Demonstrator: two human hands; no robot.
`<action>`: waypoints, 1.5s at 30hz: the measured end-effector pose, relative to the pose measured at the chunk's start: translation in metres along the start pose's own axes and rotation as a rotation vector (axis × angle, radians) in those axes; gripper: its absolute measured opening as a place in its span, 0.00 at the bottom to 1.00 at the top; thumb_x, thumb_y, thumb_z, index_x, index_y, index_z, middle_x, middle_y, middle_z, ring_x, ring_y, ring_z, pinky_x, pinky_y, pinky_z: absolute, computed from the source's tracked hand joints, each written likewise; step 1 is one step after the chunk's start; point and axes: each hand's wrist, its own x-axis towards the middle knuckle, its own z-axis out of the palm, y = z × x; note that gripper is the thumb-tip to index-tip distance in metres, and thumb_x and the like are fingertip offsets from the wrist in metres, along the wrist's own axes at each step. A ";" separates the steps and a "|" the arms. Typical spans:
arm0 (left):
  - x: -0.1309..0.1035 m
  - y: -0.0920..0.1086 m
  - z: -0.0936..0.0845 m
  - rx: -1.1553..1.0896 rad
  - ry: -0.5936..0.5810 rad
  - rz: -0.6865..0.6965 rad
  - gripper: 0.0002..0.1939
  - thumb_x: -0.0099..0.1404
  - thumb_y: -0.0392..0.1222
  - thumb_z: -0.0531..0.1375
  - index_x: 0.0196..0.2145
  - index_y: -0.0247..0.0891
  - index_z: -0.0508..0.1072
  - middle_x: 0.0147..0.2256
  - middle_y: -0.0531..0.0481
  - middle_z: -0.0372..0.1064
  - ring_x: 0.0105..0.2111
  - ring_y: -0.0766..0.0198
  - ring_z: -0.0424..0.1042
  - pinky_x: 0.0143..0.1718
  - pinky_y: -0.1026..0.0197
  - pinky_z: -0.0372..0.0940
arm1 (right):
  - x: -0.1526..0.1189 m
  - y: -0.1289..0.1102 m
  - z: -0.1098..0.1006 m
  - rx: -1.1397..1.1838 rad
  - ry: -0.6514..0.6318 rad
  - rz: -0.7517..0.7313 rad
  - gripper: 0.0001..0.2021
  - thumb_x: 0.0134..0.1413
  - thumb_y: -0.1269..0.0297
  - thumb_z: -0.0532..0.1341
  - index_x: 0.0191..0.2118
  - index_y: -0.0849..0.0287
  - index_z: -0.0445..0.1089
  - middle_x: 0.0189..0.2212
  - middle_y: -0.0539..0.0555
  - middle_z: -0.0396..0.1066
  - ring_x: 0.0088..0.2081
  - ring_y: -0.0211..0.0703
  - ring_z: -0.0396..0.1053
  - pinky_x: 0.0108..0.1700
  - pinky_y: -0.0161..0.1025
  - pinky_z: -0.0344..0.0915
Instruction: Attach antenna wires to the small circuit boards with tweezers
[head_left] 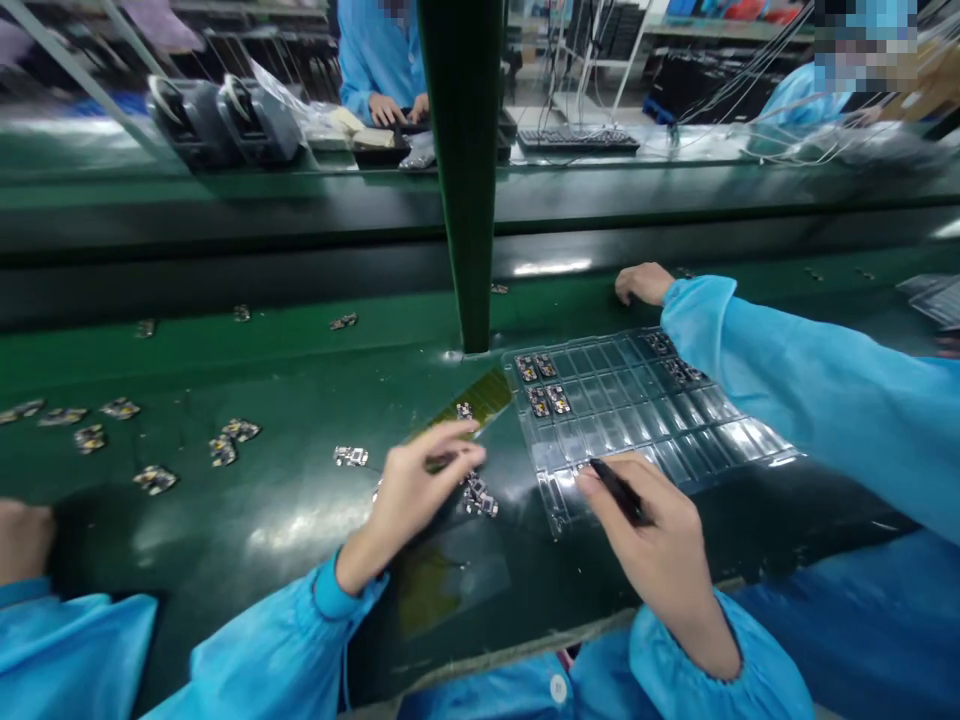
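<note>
My left hand [424,480] hovers over a loose cluster of small circuit boards [478,495], thumb and fingers bent but apart, with nothing visible held. Just beyond it lies an amber film strip [487,395]. My right hand [660,540] grips slim black tweezers [619,490], which point at the near left part of a clear plastic tray [600,395]. Several small boards [538,385] sit in the tray's far left compartments, and others [679,370] at its far right. One single board [351,456] rests left of my left hand.
More loose boards [156,480] are scattered on the green bench [285,390] at left. A green post [465,200] rises behind the tray. A co-worker's sleeve [810,350] crosses the tray's right side; another person's hand [22,540] is at far left. A second amber film [431,590] lies near the front.
</note>
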 end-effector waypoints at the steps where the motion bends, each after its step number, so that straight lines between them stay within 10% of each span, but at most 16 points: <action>1: 0.012 0.001 -0.010 -0.028 0.061 -0.069 0.20 0.63 0.47 0.67 0.50 0.38 0.76 0.37 0.45 0.82 0.38 0.56 0.81 0.40 0.60 0.75 | 0.000 0.005 -0.001 -0.004 0.011 0.010 0.05 0.62 0.64 0.62 0.34 0.56 0.71 0.32 0.52 0.71 0.33 0.40 0.70 0.36 0.35 0.67; 9: 0.127 -0.023 -0.090 0.546 0.571 -0.029 0.18 0.67 0.50 0.61 0.48 0.37 0.80 0.43 0.41 0.80 0.46 0.49 0.78 0.50 0.54 0.69 | -0.004 0.042 -0.010 -0.021 0.067 0.120 0.10 0.63 0.59 0.61 0.32 0.57 0.71 0.27 0.49 0.68 0.29 0.39 0.67 0.33 0.34 0.63; 13: 0.171 -0.038 -0.091 0.958 0.497 -0.193 0.21 0.72 0.49 0.53 0.57 0.43 0.74 0.47 0.35 0.77 0.49 0.38 0.74 0.49 0.43 0.66 | -0.009 0.055 -0.016 -0.024 0.089 0.175 0.11 0.62 0.58 0.61 0.30 0.57 0.71 0.25 0.48 0.67 0.28 0.38 0.66 0.31 0.33 0.62; 20: 0.198 -0.054 -0.071 0.929 0.293 -0.227 0.23 0.69 0.47 0.58 0.58 0.35 0.73 0.49 0.31 0.75 0.51 0.32 0.72 0.45 0.41 0.67 | -0.014 0.072 -0.032 -0.066 0.182 0.184 0.10 0.63 0.58 0.61 0.32 0.57 0.71 0.26 0.48 0.67 0.28 0.38 0.66 0.33 0.34 0.63; 27: 0.180 -0.045 -0.084 0.821 0.219 -0.163 0.22 0.65 0.48 0.61 0.56 0.42 0.72 0.41 0.50 0.79 0.48 0.45 0.76 0.49 0.50 0.69 | 0.027 0.106 -0.065 -0.286 0.288 0.221 0.14 0.61 0.53 0.59 0.34 0.58 0.72 0.29 0.52 0.72 0.31 0.44 0.71 0.36 0.38 0.65; 34: 0.109 -0.010 -0.062 0.632 0.135 -0.049 0.22 0.66 0.54 0.58 0.54 0.45 0.75 0.52 0.51 0.76 0.44 0.48 0.78 0.45 0.53 0.72 | 0.118 0.152 -0.074 -0.499 0.251 0.166 0.16 0.58 0.55 0.57 0.34 0.62 0.75 0.33 0.62 0.74 0.38 0.57 0.72 0.44 0.51 0.66; 40: 0.035 -0.026 -0.040 0.690 -0.021 0.066 0.21 0.68 0.53 0.56 0.53 0.40 0.75 0.56 0.43 0.72 0.56 0.48 0.71 0.57 0.48 0.66 | 0.114 0.112 -0.033 -0.440 0.102 0.042 0.13 0.59 0.57 0.59 0.39 0.60 0.76 0.35 0.59 0.74 0.39 0.55 0.73 0.44 0.49 0.67; 45: 0.023 -0.041 -0.012 0.790 0.005 0.134 0.25 0.69 0.51 0.59 0.58 0.34 0.69 0.56 0.39 0.69 0.56 0.49 0.67 0.58 0.48 0.64 | 0.081 0.060 0.014 -0.289 -0.066 -0.061 0.10 0.62 0.59 0.59 0.41 0.59 0.75 0.37 0.56 0.74 0.39 0.50 0.74 0.43 0.44 0.68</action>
